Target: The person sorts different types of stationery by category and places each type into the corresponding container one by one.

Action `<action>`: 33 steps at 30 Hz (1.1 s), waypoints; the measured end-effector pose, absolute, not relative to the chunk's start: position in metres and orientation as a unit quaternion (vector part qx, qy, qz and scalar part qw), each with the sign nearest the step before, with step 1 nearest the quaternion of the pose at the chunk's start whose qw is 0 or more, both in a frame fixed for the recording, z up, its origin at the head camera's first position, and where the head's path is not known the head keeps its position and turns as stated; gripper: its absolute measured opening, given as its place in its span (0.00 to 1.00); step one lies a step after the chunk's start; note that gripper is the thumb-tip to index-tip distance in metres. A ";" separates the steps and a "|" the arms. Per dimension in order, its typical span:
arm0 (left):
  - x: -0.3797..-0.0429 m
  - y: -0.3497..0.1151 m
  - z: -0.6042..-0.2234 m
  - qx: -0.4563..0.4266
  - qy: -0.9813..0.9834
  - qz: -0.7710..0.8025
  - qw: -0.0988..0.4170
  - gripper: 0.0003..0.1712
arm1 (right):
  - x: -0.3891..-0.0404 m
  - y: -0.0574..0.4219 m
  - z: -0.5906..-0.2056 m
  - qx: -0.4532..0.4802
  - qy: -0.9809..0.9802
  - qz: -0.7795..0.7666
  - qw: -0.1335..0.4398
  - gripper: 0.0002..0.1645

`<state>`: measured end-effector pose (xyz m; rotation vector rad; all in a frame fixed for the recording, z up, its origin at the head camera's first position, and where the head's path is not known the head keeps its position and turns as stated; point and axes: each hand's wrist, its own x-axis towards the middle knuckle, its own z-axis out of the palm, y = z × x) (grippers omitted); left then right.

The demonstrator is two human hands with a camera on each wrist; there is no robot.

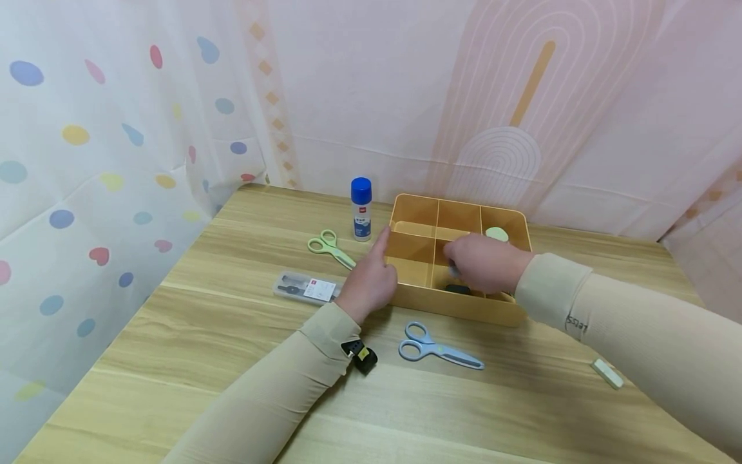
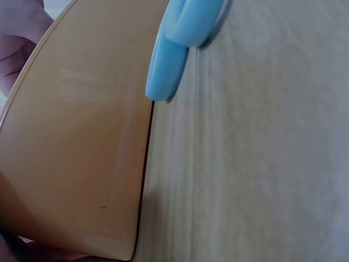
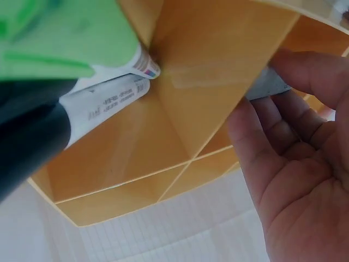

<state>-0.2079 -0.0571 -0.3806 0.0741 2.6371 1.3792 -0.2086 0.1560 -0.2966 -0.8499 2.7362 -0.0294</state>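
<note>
Grey-white block pinched betw. R hand's thumb & fingers, at front-mid comp. of orange organizer; visible part runs approx. sideways in R wrist view, ends hidden, so can't tell full long axis or which way it points. L hand's index straight along organizer's L side, other fingers mostly hidden. Blue scissors on table in front, tips R.

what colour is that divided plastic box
Yellow-orange; the divided plastic box shows best in the head view.
</note>
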 end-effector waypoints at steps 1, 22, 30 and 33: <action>-0.208 -0.057 -0.380 0.026 0.884 0.460 0.081 0.44 | -0.210 0.156 -0.298 -0.296 0.945 -0.005 0.140 0.09; -0.207 -0.055 -0.380 0.028 0.889 0.451 0.077 0.44 | -0.218 0.149 -0.310 -0.331 0.924 0.019 0.191 0.08; -0.205 -0.053 -0.378 0.031 0.889 0.450 0.076 0.45 | -0.221 0.149 -0.311 -0.323 0.920 0.048 0.215 0.04; -0.205 -0.052 -0.378 0.032 0.889 0.451 0.076 0.44 | -0.221 0.148 -0.311 -0.331 0.918 0.058 0.209 0.05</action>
